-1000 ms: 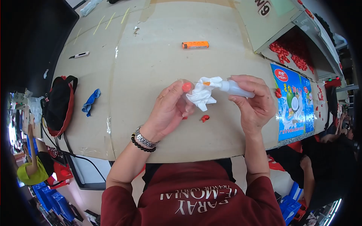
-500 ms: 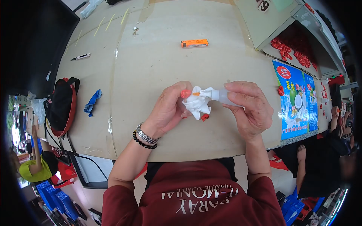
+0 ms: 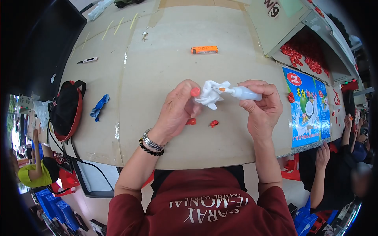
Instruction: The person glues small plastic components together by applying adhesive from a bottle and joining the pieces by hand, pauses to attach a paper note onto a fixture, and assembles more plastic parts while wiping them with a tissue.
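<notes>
My left hand is closed round a crumpled white tissue, with a small red piece between thumb and fingertips. Between the thumb and fingers of my right hand is a translucent white squeeze bottle. Its thin needle tip with an orange base points left, over the tissue. Two small red pieces lie on the table below: one between my hands, another beside my left fingers.
On the table are an orange box, a cutter knife, a blue crumpled piece and a black-red bag. Right: a blue poster and a shelf holding red pieces. Other people sit at both sides.
The bottle moved left to the tissue, then back right, so its needle tip now shows. My left hand still holds the tissue and red piece. The co-worker at the right has raised a hand to the table edge.
</notes>
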`<state>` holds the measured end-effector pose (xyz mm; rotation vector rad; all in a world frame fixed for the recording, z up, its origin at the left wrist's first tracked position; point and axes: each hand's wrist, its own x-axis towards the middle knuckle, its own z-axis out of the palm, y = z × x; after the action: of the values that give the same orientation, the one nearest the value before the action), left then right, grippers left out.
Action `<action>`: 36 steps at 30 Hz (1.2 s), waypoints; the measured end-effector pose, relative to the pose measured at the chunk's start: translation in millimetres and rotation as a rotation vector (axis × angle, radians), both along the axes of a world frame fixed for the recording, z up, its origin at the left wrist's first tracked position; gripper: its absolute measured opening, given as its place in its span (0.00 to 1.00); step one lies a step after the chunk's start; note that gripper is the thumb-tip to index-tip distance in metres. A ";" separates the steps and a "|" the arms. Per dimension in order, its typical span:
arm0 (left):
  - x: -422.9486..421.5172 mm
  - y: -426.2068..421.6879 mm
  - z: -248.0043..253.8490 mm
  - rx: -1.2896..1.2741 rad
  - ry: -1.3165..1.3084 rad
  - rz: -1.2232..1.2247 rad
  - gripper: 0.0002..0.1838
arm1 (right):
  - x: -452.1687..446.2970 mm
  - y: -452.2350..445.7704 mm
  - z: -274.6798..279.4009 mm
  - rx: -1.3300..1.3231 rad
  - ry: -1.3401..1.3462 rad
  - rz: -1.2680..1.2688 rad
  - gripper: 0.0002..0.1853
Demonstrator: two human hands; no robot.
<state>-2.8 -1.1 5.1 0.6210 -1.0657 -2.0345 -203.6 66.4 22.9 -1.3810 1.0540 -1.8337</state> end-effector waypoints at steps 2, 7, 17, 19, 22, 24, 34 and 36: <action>4.2 -4.4 -0.6 -0.010 -0.021 0.048 0.21 | -1.3 -0.4 1.5 0.066 -0.035 -0.010 0.18; 19.6 -13.9 6.1 -0.170 -0.185 0.377 0.19 | 1.2 -5.0 -0.3 0.056 -0.062 0.012 0.18; 33.7 -24.9 -0.5 -0.186 -0.120 0.604 0.17 | 12.8 -9.0 15.8 0.119 -0.137 0.097 0.18; 35.3 -25.6 -2.5 -0.232 -0.154 0.596 0.16 | 16.8 -10.0 21.4 0.132 -0.127 0.094 0.18; 33.7 -25.9 -1.9 -0.213 -0.094 0.585 0.17 | 25.1 -13.3 25.8 0.145 -0.113 0.090 0.17; 33.9 -26.9 -3.2 -0.207 -0.076 0.584 0.17 | 29.6 -17.8 26.5 0.143 -0.109 0.095 0.17; 28.1 -18.3 7.8 -0.087 -0.046 0.519 0.16 | 33.2 -30.8 16.0 0.160 -0.135 0.079 0.16; 21.5 -16.2 12.0 -0.060 -0.020 0.500 0.16 | 32.1 -30.3 13.4 0.165 -0.140 0.063 0.16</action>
<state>18.7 -17.4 17.1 0.7887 -0.8718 -1.5603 -171.5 36.1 36.3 -1.1590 1.0518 -1.7300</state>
